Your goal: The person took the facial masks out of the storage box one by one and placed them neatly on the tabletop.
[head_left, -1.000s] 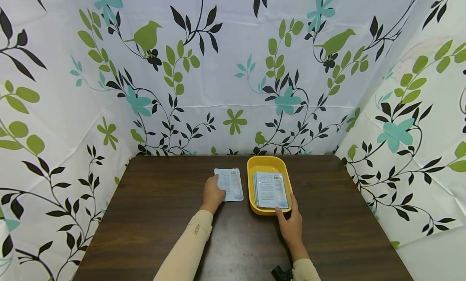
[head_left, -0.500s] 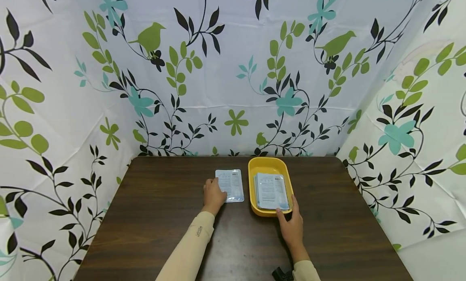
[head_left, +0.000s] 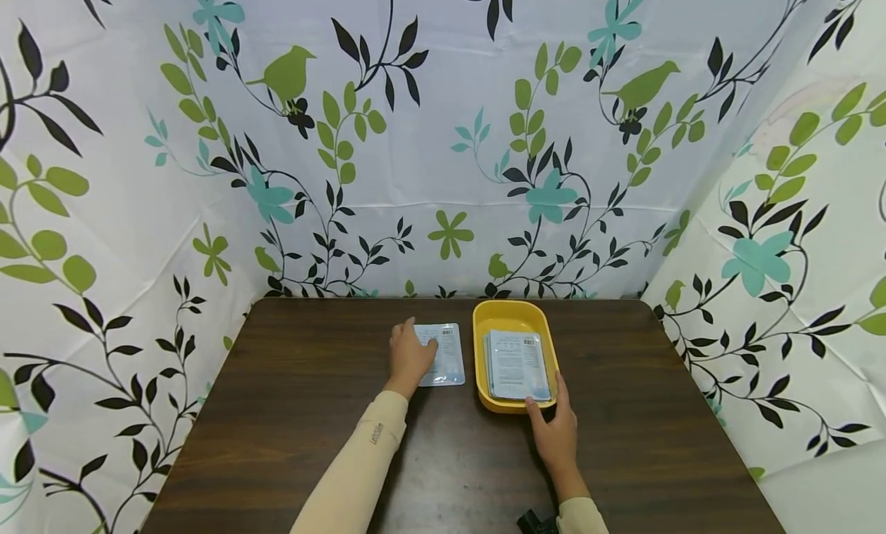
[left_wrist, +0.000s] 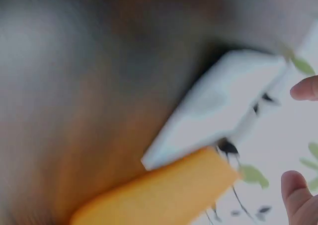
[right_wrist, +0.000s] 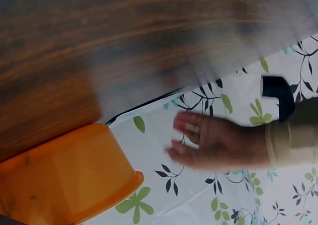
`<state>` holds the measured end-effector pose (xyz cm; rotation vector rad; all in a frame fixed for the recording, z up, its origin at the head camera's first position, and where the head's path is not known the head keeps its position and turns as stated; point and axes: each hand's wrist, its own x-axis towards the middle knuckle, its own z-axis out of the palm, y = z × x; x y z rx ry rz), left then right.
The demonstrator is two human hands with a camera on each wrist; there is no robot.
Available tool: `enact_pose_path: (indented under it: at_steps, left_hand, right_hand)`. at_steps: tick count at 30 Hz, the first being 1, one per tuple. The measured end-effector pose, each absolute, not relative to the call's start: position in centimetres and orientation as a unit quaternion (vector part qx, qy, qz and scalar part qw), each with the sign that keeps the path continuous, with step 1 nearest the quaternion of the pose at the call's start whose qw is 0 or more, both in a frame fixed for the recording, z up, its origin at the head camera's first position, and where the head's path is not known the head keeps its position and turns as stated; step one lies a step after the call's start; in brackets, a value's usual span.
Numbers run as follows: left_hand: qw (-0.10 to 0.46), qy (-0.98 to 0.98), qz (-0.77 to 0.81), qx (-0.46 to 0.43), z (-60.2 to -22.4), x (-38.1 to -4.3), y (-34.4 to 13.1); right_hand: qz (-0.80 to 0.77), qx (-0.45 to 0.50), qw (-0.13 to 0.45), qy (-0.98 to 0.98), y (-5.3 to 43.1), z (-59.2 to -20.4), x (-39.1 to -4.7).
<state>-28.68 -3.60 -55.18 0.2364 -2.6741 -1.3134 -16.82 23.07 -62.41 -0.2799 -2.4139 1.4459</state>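
Note:
A flat pale-blue printed packet [head_left: 448, 357] lies on the table left of the yellow tray [head_left: 508, 309]. Over the packet's left part is my left hand [head_left: 410, 355], thumb spread from the fingers. Its fingertips [left_wrist: 304, 89] appear apart from the blurred packet [left_wrist: 213, 111] in the left wrist view, and the right wrist view shows the hand raised with nothing in it. More such packets [head_left: 517, 365] lie stacked in the tray. With thumb and fingers fairly straight, my right hand [head_left: 556, 434] touches the tray's near right corner; part of its fingers is hidden.
The dark wooden table [head_left: 311, 380] reaches back to a white cloth [head_left: 415, 134] printed with leaves and birds, which also hangs at both sides. A black object [head_left: 536, 521] sits at the right wrist.
My left hand has let go of the packet's edge and risen slightly, its thumb shifting up and right over the packet. The packet, tray and right hand stay put.

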Motion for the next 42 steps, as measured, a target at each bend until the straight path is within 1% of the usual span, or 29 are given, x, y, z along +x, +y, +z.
enact_pose_path:
  at_steps: [4,9,15,20,29,37,42]
  left_hand:
    - [0.067,-0.866,-0.494,0.043,-52.2,-28.9,-1.8]
    - [0.038,-0.828,-0.559,-0.001,-48.9,-28.1,1.2]
    - [0.008,-0.81,-0.586,-0.042,-46.9,-27.4,5.0]
    - [-0.01,-0.81,-0.584,-0.054,-47.5,-27.0,7.3]
    - [-0.088,-0.776,-0.624,-0.011,-50.6,-26.1,9.6]
    - [-0.116,-0.76,-0.638,0.036,-53.1,-26.1,10.7]
    - [-0.116,-0.759,-0.639,0.042,-54.1,-26.3,10.7]
  right_hand:
    - [0.501,-0.101,0.156,-0.845,23.4,-62.5,-16.7]
    - [0.495,-0.108,0.159,-0.847,23.8,-62.7,-16.6]
    - [0.488,-0.107,0.159,-0.851,23.7,-62.9,-16.7]
    - [0.487,-0.104,0.162,-0.852,23.4,-63.0,-16.7]
    - [0.482,-0.1,0.175,-0.852,23.1,-62.8,-16.8]
    - [0.481,-0.092,0.186,-0.852,23.1,-63.0,-16.8]
    - [0.478,-0.098,0.185,-0.853,23.2,-63.0,-16.9]
